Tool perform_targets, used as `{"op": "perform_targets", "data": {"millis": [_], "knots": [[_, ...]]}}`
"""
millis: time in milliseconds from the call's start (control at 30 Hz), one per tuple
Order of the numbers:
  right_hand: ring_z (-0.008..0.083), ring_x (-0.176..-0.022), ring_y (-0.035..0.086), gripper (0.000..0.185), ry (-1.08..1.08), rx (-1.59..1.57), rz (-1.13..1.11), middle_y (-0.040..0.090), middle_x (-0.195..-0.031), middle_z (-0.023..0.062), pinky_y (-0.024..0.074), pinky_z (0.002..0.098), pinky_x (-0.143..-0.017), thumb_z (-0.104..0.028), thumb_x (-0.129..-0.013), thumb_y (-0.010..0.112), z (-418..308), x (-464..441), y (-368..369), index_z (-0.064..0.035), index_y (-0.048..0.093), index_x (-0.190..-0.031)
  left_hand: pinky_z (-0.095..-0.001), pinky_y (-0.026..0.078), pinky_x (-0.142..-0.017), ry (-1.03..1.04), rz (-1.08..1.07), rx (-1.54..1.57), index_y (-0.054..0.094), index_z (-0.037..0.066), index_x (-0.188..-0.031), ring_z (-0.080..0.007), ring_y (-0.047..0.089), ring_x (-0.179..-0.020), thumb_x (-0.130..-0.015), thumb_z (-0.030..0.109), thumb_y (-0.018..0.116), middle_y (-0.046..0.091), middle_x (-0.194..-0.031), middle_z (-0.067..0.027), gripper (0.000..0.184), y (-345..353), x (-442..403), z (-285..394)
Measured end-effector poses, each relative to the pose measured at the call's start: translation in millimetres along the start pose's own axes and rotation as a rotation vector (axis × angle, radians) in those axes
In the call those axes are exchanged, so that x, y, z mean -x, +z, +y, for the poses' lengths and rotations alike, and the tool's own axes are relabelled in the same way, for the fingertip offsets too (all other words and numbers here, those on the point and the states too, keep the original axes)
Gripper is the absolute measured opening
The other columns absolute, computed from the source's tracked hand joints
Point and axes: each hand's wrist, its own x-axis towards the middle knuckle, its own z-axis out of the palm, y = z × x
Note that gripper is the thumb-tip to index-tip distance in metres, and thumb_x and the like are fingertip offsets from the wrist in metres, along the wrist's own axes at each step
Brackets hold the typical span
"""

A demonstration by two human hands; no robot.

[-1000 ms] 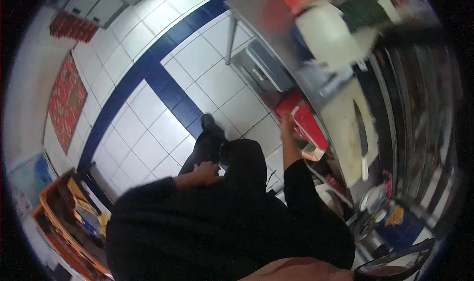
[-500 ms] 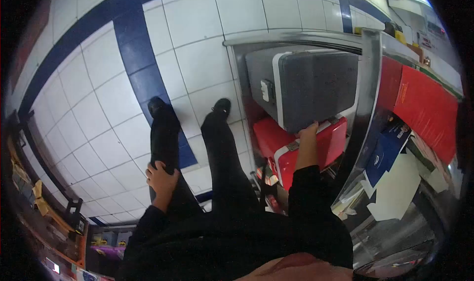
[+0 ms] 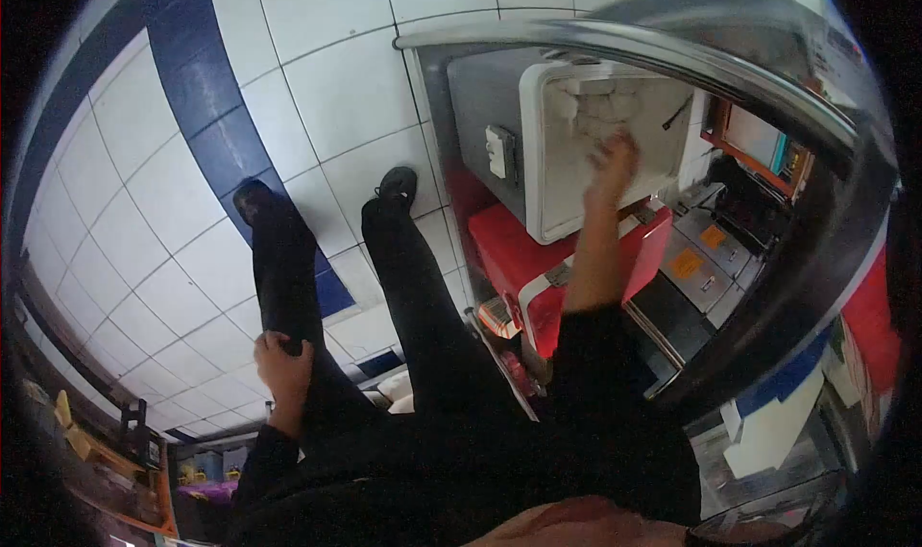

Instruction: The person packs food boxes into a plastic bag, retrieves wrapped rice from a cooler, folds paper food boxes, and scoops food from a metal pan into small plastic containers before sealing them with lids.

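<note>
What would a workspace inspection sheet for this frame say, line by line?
Surface: white tiled floor with a blue band.
Job's things: grey box open, its inside white; pale lumps in it, kind unclear. Red box close by.
Clutter: white sheets and a red item at the right.
Grippers: bare hands; right hand at the grey box's opening, blurred, contact unclear; left hand on the left leg.
Cables: nothing clearly seen.
Surroundings: metal rail; orange-labelled grey cases beyond the boxes.

Prob. a work kitchen: tiled flr point(image 3: 327, 81), metal tbl point(image 3: 538, 34), cooler point(image 3: 536, 163).
</note>
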Motion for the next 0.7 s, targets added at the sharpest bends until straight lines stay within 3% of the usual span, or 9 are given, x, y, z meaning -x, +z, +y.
{"op": "perform_targets", "data": {"millis": [67, 100, 133, 167, 200, 267, 400, 433, 700], "knots": [[0.0258, -0.109, 0.048, 0.066, 0.3, 0.187, -0.158, 0.047, -0.126, 0.012, 0.0422, 0.0407, -0.085, -0.044, -0.086, 0.055, 94.0, -37.3, 13.8, -0.01, 0.031, -0.138, -0.049, 0.042, -0.09, -0.013, -0.022, 0.014, 0.056, 0.006, -0.105, -0.0392, 0.048, -0.108, -0.069, 0.048, 0.07, 0.05, -0.116, -0.0206, 0.058, 9.4, -4.1, -10.8], [0.0284, -0.113, 0.046, 0.07, 0.359, 0.243, -0.22, 0.044, -0.129, 0.0126, 0.039, 0.0447, -0.088, -0.045, -0.085, 0.058, 149.2, -72.7, 8.6, -0.0109, 0.028, -0.139, -0.0492, 0.044, -0.086, 0.03, 0.142, -0.001, 0.057, 0.006, -0.105, -0.0395, 0.05, -0.105, -0.068, 0.046, 0.07, 0.052, -0.113, -0.0215, 0.056, 25.5, -2.1, -22.8], [0.0311, -0.116, 0.043, 0.075, 0.396, 0.295, -0.277, 0.041, -0.133, 0.0133, 0.0359, 0.0487, -0.092, -0.046, -0.083, 0.06, 202.9, -110.7, -1.3, -0.0119, 0.026, -0.14, -0.0497, 0.045, -0.083, 0.025, 0.036, 0.1, 0.058, 0.004, -0.106, -0.0396, 0.053, -0.098, -0.068, 0.045, 0.07, 0.055, -0.108, -0.022, 0.057, 12.3, -2.3, -21.3], [0.0338, -0.12, 0.04, 0.079, 0.359, 0.344, -0.333, 0.038, -0.136, 0.0139, 0.0327, 0.0527, -0.096, -0.047, -0.082, 0.062, 242.6, -141.7, -11.5, -0.0129, 0.023, -0.141, -0.0499, 0.045, -0.081, 0.009, 0.12, 0.109, 0.059, 0.004, -0.104, -0.0398, 0.054, -0.094, -0.068, 0.043, 0.071, 0.057, -0.103, -0.0219, 0.055, 23.2, -1.8, -28.6], [0.0358, -0.122, 0.038, 0.081, 0.561, 0.238, -0.194, 0.036, -0.138, 0.0143, 0.0295, 0.0556, -0.098, -0.047, -0.081, 0.064, 235.1, -148.0, 2.7, -0.0131, 0.022, -0.141, -0.05, 0.045, -0.08, -0.008, 0.203, 0.113, 0.059, 0.003, -0.103, -0.0401, 0.055, -0.09, -0.067, 0.042, 0.072, 0.058, -0.098, -0.0218, 0.054, 32.9, 0.2, -36.2], [0.0353, -0.121, 0.039, 0.079, 0.631, 0.2, -0.075, 0.037, -0.137, 0.0142, 0.0303, 0.0551, -0.097, -0.047, -0.081, 0.063, 244.9, -179.3, 8.5, -0.0129, 0.024, -0.14, -0.0498, 0.045, -0.079, -0.022, 0.183, 0.109, 0.06, 0.003, -0.096, -0.0397, 0.055, -0.087, -0.065, 0.04, 0.074, 0.059, -0.094, -0.0212, 0.05, 26.8, -2.6, -35.3], [0.0344, -0.118, 0.041, 0.076, 0.562, 0.182, 0.022, 0.039, -0.134, 0.014, 0.0319, 0.054, -0.096, -0.047, -0.081, 0.062, 247.1, -232.7, 11.7, -0.0126, 0.027, -0.138, -0.0494, 0.045, -0.074, -0.104, 0.159, 0.01, 0.06, 0.003, -0.085, -0.0378, 0.055, -0.079, -0.064, 0.033, 0.076, 0.058, -0.085, -0.0191, 0.04, 18.8, -9.9, -21.2], [0.0342, -0.118, 0.041, 0.075, 0.543, 0.176, 0.039, 0.039, -0.133, 0.014, 0.0323, 0.0537, -0.096, -0.047, -0.081, 0.062, 246.4, -243.6, 11.1, -0.0125, 0.028, -0.138, -0.045, 0.046, -0.07, 0.013, 0.279, 0.039, 0.061, 0.009, -0.085, -0.0316, 0.055, -0.073, -0.063, 0.033, 0.076, 0.058, -0.083, -0.0159, 0.036, 40.3, -9.3, -44.9], [0.0323, -0.113, 0.044, 0.068, 0.362, 0.119, 0.095, 0.043, -0.128, 0.0137, 0.0355, 0.0515, -0.093, -0.047, -0.082, 0.059, 220.0, -301.1, -9.1, -0.0119, 0.033, -0.133, -0.0469, 0.047, -0.066, 0.09, 0.331, 0.003, 0.061, 0.009, -0.082, -0.0328, 0.056, -0.071, -0.068, 0.036, 0.072, 0.059, -0.079, -0.0163, 0.033, 35.9, -15.2, -17.1]]}}
